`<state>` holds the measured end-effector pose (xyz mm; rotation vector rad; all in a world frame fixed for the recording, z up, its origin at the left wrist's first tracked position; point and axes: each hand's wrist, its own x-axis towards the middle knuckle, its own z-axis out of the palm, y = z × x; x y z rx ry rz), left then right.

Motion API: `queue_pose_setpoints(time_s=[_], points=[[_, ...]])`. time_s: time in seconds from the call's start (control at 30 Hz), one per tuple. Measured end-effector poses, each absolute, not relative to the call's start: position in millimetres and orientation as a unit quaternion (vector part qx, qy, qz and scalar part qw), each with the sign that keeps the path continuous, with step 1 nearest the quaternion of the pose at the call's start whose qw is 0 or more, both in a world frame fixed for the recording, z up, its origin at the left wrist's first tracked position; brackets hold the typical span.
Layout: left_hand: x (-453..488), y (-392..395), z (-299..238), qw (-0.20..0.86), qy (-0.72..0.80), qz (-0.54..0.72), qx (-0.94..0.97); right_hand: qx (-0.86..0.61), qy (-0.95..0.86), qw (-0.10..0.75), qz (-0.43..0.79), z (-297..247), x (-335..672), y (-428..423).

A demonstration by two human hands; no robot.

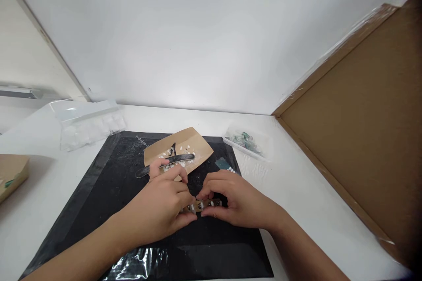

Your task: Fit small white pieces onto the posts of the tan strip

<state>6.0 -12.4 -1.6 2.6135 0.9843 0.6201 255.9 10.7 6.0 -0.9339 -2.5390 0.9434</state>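
Both hands meet over a narrow brown strip set with a row of dark round studs and small whitish pieces. My left hand pinches its left part between thumb and finger, covering that end. My right hand has its thumb and fingertips closed around the right part. Past my left hand lies a dark, slightly curved nail file; my raised left fingers overlap it, and I cannot tell whether they grip it. A brown paper tray beneath the file carries white bits and a black scrap.
A black mat covers the white table. A clear box of greenish pieces stands back right, near a dark green card with white dots. An open clear case is back left. Cardboard walls the right; another brown tray sits left.
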Motion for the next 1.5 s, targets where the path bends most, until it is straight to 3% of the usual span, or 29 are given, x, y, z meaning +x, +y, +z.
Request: queue_pose_setpoints(time_s=[0.8,1.13,1.5], points=[[5.1,-11.2,-0.2,0.151,0.351,0.216,0.899,-0.366,-0.871,0.098,0.313,13.3,260.6,10.3],[6.2,-12.6,3.7,0.139,0.355,0.220,0.898,-0.374,-0.871,0.147,0.283,7.5,261.9,10.3],[4.4,-11.6,0.7,0.139,0.344,0.215,0.903,-0.385,-0.809,0.242,0.374,7.9,260.8,12.9]])
